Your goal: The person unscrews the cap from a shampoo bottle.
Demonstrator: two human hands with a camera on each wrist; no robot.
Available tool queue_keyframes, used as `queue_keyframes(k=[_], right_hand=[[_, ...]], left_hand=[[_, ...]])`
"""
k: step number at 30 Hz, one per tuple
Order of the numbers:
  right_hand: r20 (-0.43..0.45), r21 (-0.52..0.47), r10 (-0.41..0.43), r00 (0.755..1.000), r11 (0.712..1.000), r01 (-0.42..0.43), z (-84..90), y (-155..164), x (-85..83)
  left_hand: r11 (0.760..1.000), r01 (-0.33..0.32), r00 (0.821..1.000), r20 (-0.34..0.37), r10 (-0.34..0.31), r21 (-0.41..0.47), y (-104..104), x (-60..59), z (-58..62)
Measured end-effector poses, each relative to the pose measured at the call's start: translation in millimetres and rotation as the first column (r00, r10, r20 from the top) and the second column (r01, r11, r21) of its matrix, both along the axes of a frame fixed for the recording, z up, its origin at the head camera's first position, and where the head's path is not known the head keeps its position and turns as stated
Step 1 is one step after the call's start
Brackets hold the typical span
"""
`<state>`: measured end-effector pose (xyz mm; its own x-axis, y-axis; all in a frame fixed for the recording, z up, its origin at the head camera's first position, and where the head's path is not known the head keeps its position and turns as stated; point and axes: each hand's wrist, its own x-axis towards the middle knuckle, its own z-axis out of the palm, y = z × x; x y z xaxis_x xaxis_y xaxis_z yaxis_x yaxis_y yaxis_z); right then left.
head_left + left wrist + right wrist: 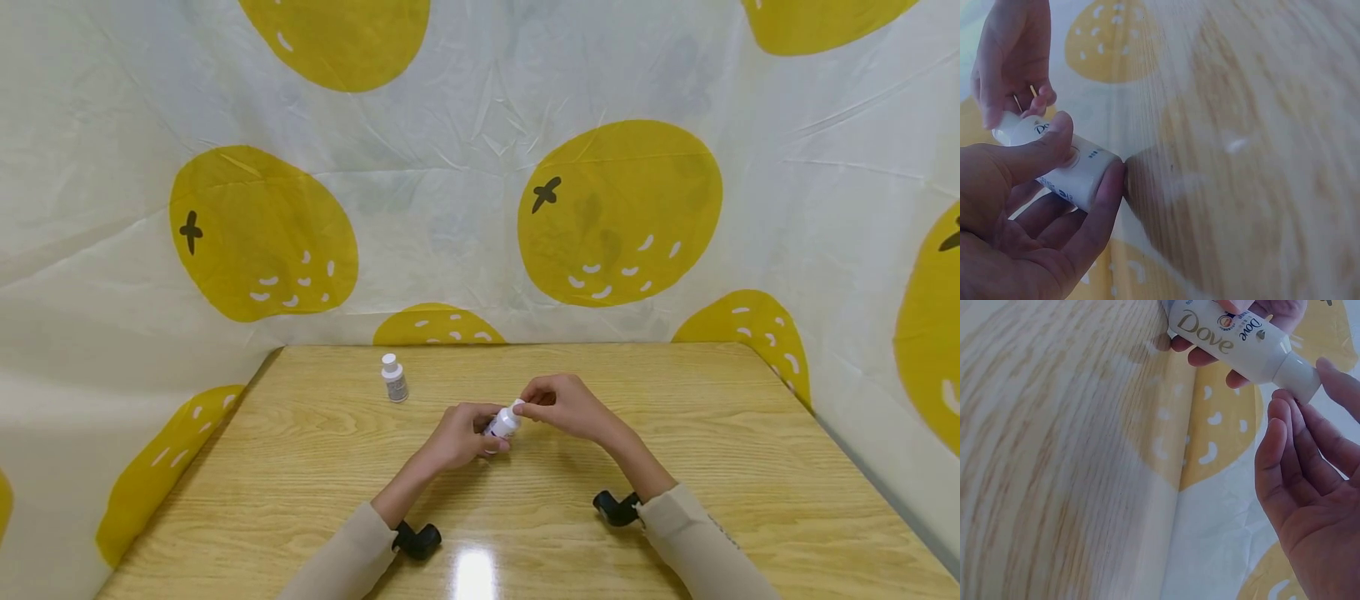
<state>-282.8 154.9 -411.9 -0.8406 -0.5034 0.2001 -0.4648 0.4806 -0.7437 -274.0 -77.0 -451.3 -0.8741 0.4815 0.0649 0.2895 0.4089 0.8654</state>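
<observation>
A small white Dove bottle [504, 423] is held tilted just above the table by my left hand [459, 437], its fingers and thumb wrapped around the body. In the right wrist view the bottle's white cap [1297, 376] points toward my right hand [566, 407]. The thumb and fingertips of that hand pinch the cap from both sides. The cap sits on the bottle's neck. In the left wrist view the left thumb covers part of the label.
Another white bottle with a grey label [396, 383] stands upright toward the back left of the wooden table [300, 467]. Behind the table hangs a white cloth [442, 217] with large yellow fruit prints. Black wrist mounts [417, 542] sit at both cuffs.
</observation>
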Motion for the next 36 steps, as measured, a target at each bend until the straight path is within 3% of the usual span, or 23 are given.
queue_keyframes(k=[14, 19, 29, 36], right_hand=[[-0.004, 0.019, -0.012, 1.000, 1.000, 0.012, 0.5, 1.3, 0.3], [0.035, 0.007, 0.007, 0.999, 1.000, -0.007, 0.5, 1.5, 0.2], [0.003, 0.014, 0.031, 1.000, 0.999, -0.031, 1.8, 2.4, -0.2], [-0.019, 0.029, 0.004, 1.000, 1.000, -0.003, 1.7, 4.5, -0.9]], left_hand=[[1.000, 0.002, 1.000, -0.008, -0.002, 0.000, 0.3, 1.0, 0.1], [1.000, 0.006, 1.000, -0.021, -0.006, -0.004, 0.8, 2.2, 2.0], [0.999, 0.002, 0.998, -0.059, -0.005, -0.042, 0.7, 2.1, 3.8], [0.999, -0.004, 0.997, -0.071, 0.001, -0.042, 0.7, 2.3, 3.1]])
